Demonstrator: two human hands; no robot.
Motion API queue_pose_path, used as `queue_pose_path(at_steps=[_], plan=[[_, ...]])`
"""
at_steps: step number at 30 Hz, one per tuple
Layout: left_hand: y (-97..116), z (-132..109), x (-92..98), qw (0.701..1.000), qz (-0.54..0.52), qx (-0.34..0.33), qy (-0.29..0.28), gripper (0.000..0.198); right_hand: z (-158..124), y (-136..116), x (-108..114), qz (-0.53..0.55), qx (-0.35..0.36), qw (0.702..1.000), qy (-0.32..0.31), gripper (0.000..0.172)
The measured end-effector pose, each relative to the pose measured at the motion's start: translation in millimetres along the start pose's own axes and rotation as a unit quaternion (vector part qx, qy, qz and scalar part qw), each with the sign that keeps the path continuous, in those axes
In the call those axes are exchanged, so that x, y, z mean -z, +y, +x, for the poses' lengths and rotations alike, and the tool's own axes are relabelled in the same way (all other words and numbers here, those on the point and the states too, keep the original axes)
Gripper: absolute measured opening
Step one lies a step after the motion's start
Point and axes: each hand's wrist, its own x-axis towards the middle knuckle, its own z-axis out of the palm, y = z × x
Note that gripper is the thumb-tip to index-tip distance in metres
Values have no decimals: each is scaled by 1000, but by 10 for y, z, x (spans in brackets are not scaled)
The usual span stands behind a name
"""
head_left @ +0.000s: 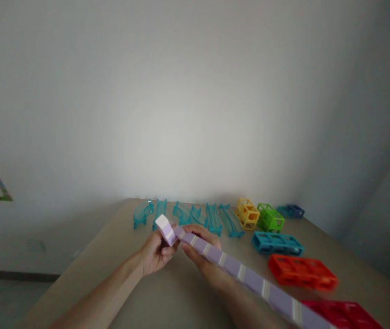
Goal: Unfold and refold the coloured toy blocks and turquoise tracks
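My left hand point(157, 252) is closed around a short lavender piece point(167, 232) with a white end face and pale bands. Close beside it, my right hand point(203, 244) is closed on the far end of a long lavender strip point(227, 262) crossed by pale bands. The strip runs over my right forearm toward the lower right and leaves the frame there. The two lavender pieces nearly meet between my hands; whether they are joined, I cannot tell. Both hands are above the table, with some fingers hidden behind the pieces.
Clear teal track pieces point(214, 219) lie along the back of the table point(112, 246). To the right stand a yellow frame block point(247, 214), a green one point(270, 218), and blue point(277, 243), orange point(302, 272) and red point(349, 313) ones. A wall rises behind.
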Motion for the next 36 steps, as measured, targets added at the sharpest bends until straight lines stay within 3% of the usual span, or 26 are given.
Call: queue_pose_path(at_steps=[6, 10, 13, 16, 20, 24, 29, 33, 36], plan=[[47, -11, 44, 999, -14, 50, 0, 26, 30, -75, 23, -8, -60, 998, -9, 20], [53, 66, 221, 980, 9, 194, -43, 26, 18, -58, 118, 2, -37, 997, -65, 20], [58, 87, 268, 960, 38, 262, -86, 32, 4, -13, 148, 20, -79, 995, -63, 21], [58, 50, 187, 982, 60, 170, -60, 34, 11, -9, 141, 13, -130, 991, -29, 20], [-9, 24, 65, 990, 115, -5, -82, 37, 41, -58, 144, -22, -162, 986, 36, 25], [-139, 79, 43, 974, 186, -114, -59, 39, 61, -78, 177, -17, -142, 990, -5, 25], [-187, 81, 26, 969, 221, -97, -48, 43, 38, 48, 150, 118, -129, 984, -41, 25], [-125, 32, 8, 973, 207, -87, -61, 38, 27, 129, 99, 209, -159, 964, 33, 31], [-98, 20, 15, 971, 211, -84, -70, 36, 59, 86, 98, 196, -163, 963, 88, 28]])
